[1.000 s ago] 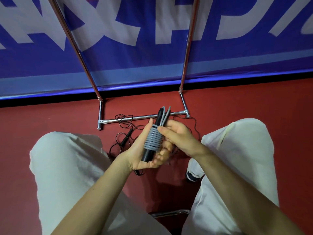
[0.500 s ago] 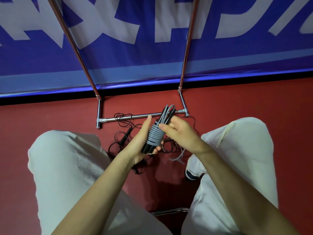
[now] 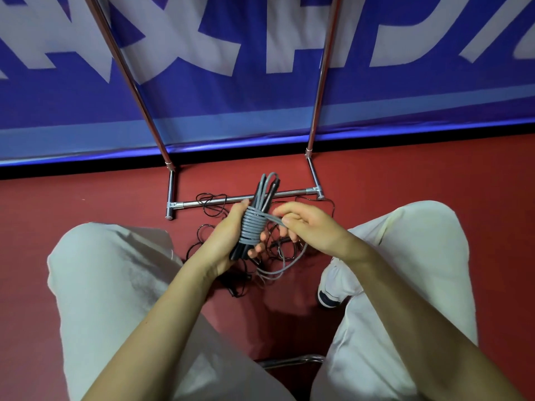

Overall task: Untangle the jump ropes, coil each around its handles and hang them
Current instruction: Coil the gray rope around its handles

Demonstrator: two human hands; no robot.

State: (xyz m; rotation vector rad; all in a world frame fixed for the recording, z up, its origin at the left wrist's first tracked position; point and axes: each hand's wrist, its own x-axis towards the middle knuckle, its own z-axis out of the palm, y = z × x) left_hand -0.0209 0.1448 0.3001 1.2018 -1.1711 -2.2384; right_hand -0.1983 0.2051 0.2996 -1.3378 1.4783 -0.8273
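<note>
Red floor fills the lower part of my view, and a blue banner with large pale letters runs across the top from 9 to 3 o'clock. Next in size, I see my two knees in pale trousers, one at 8 o'clock and one at 4 o'clock, with a shoe showing just inside the one at 4 o'clock. A metal rack stands at 12 o'clock: two shiny poles rise against the banner, and a low crossbar joins short feet on the floor.

Between my knees, at the centre, my left hand grips a pair of black handles held side by side, tilted so their upper ends point toward 12 o'clock. Its fingers are curled around them, with fingertips showing at the far side. A grey rope is wound in tight turns around the middle of the handles, and a loop of it sticks out beyond their upper ends, across the crossbar. My right hand, just toward 3 o'clock, pinches a free strand of this grey rope between thumb and fingers; the strand runs taut from the coil, and the slack hangs in a curve toward 6 o'clock.

Under both hands, a thin black rope lies tangled in loose loops on the floor, touching the crossbar at 12 o'clock.
</note>
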